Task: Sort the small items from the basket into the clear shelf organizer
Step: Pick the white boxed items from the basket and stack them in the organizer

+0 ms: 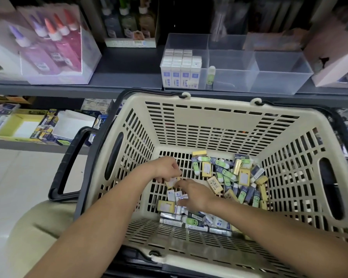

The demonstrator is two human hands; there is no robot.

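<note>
Basket point(219, 125) sat in front of shelf point(129, 77), small items point(239, 177) in its btm, mostly right & near side. Clear organizer point(279, 81) stood on shelf behind basket, w/ boxes point(179, 71) in left compartment. Glue-bottle display point(54, 47) stood further left.

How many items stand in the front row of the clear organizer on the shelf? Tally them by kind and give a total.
White boxes with blue labels: 4
Small green-labelled bottle: 1
Total: 5
</note>
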